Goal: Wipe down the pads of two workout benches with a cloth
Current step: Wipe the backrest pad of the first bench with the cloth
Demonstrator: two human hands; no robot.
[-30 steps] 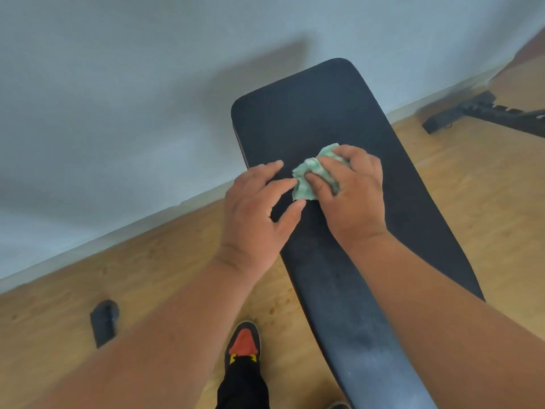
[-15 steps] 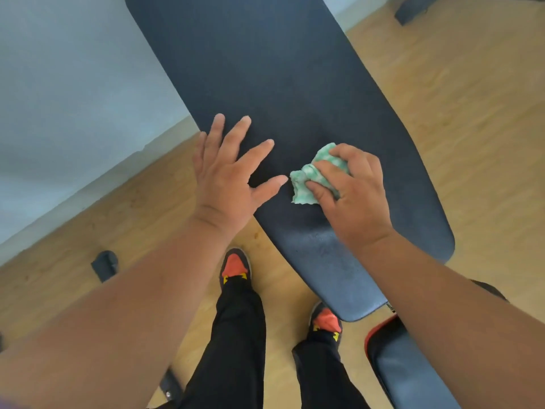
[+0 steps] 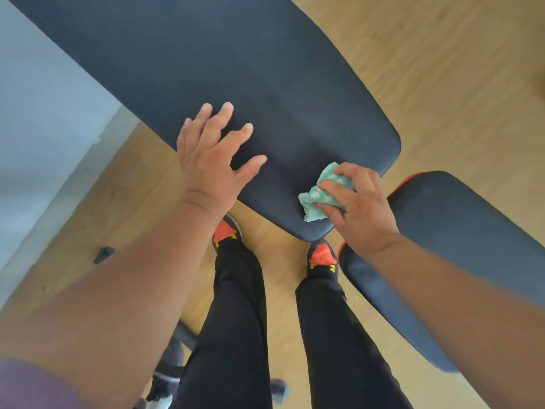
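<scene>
The person stands at the near end of the long back pad [image 3: 236, 69], wiping it. The right hand [image 3: 358, 211] has its grip bunched round the green cloth [image 3: 320, 193], pressing the wad onto the pad close to its near rounded corner. The left hand [image 3: 213, 160] lies on the same pad to the left of the cloth, fingers spread wide and holding nothing; it looks to be steadying the worktop.

By my reckoning this pad is near its finish, with only the bottom edge left. The next move calls for carrying the cloth across that edge, then onto the red-trimmed seat pad [image 3: 442, 261] just right of the back pad. A second bench, if there is one, isn't in sight.

No containers are visible, only the wooden floor [image 3: 442, 69] and the person's shoes [image 3: 321, 253].
</scene>
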